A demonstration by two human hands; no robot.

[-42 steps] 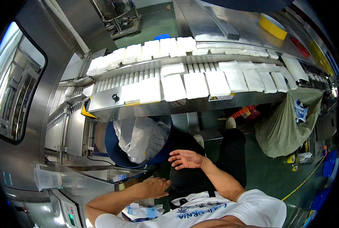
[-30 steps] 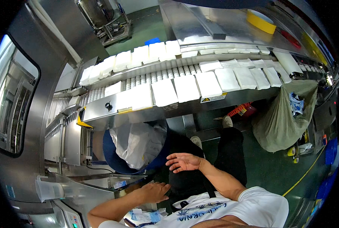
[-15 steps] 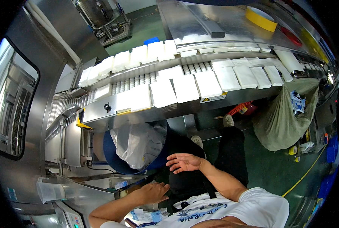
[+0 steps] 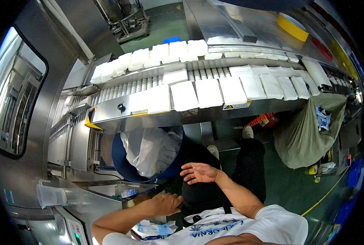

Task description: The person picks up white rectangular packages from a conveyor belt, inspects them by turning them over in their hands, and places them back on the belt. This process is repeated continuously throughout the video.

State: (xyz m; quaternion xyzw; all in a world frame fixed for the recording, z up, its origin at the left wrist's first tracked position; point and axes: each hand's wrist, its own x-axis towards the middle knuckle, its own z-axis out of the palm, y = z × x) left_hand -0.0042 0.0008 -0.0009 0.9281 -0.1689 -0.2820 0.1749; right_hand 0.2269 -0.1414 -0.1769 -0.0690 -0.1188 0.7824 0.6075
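Below roller conveyor (image 4: 108,110): right hand (image 4: 199,172) open, empty, palm up, just right of blue bin (image 4: 118,157); left hand (image 4: 165,203) lower, loosely curled, apparently empty.

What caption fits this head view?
Seated person's empty hands, left hand and right hand, held near a lined blue bin below a roller conveyor carrying white packs.

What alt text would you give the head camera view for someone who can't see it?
A seated person's empty right hand hovers palm-up and the left hand rests lower, beside a blue bin with a white bag, below a steel roller conveyor carrying white packets.
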